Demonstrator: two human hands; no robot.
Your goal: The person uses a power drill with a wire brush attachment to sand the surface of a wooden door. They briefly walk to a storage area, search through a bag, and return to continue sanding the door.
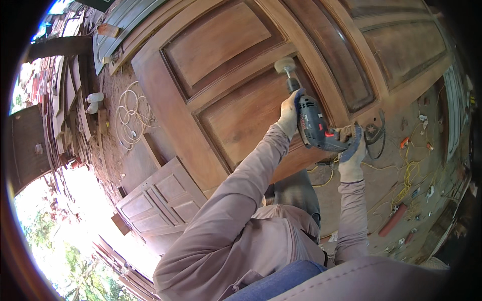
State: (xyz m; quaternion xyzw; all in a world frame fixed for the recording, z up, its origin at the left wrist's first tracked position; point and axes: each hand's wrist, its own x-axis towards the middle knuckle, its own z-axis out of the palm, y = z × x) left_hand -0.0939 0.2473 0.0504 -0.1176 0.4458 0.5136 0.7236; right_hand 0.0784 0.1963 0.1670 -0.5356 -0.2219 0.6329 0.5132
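Note:
A dark power drill point(315, 124) with red marks is held in both my gloved hands over a brown panelled wooden door point(236, 118). My left hand point(288, 114) wraps round the front of the drill, just behind its chuck. At the rear, my right hand point(352, 148) grips the handle end. A round pale sanding or buffing wheel point(285, 64) sits on the drill's shaft. It is at the rail between two recessed panels; whether it touches the wood I cannot tell. My fingertips are partly hidden by the drill.
A smaller panelled door point(160, 198) leans at lower left. Coiled white cable point(133, 118) lies on the ground beyond the big door's left edge. Tangled yellow cord point(410, 178) and a red tube-like piece point(392, 219) lie at right. Plastic bottles point(94, 102) stand at far left.

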